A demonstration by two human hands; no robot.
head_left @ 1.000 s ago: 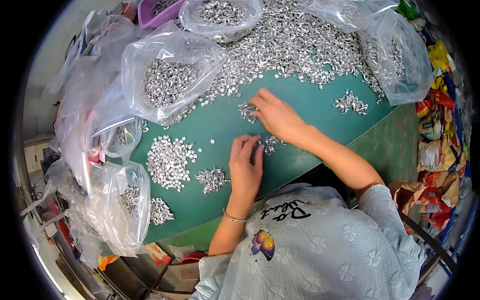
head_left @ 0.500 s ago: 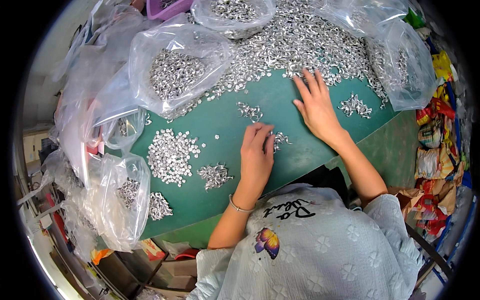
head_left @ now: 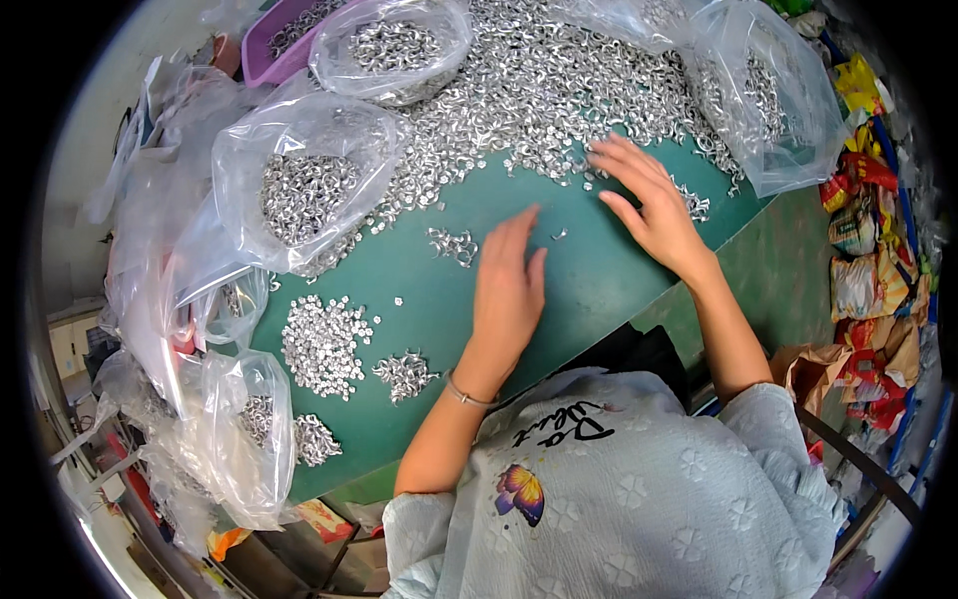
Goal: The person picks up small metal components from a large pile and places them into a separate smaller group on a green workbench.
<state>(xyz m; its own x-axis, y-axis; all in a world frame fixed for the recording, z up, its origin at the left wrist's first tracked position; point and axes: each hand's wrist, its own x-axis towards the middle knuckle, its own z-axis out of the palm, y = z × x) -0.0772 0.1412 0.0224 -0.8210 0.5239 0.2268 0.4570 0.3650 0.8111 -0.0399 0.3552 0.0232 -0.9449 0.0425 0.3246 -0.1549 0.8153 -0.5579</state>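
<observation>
My left hand (head_left: 507,285) is over the green tabletop (head_left: 589,280), fingers stretched out and slightly blurred, thumb apart. What lies beneath its palm is hidden. A small cluster of shiny curved metal pieces (head_left: 452,247) lies just left of its fingers. One loose curved piece (head_left: 559,235) sits between my hands. My right hand (head_left: 647,200) reaches the near edge of a wide heap of silvery metal pieces (head_left: 539,90), its fingers extended with nothing visible in them. Another small cluster (head_left: 692,200) shows partly behind it.
A pile of small flower-shaped metal pieces (head_left: 324,346) and two clusters, one (head_left: 404,376) nearer me, lie at left. Clear plastic bags (head_left: 239,200) of metal pieces flank the heap. A purple bin (head_left: 257,50) stands far left; colourful packages (head_left: 863,270) line the right side.
The view has shifted. My left hand has moved away from me and its fingers have straightened. The curved pieces beside it are out of sight; a single one now shows between my hands.
</observation>
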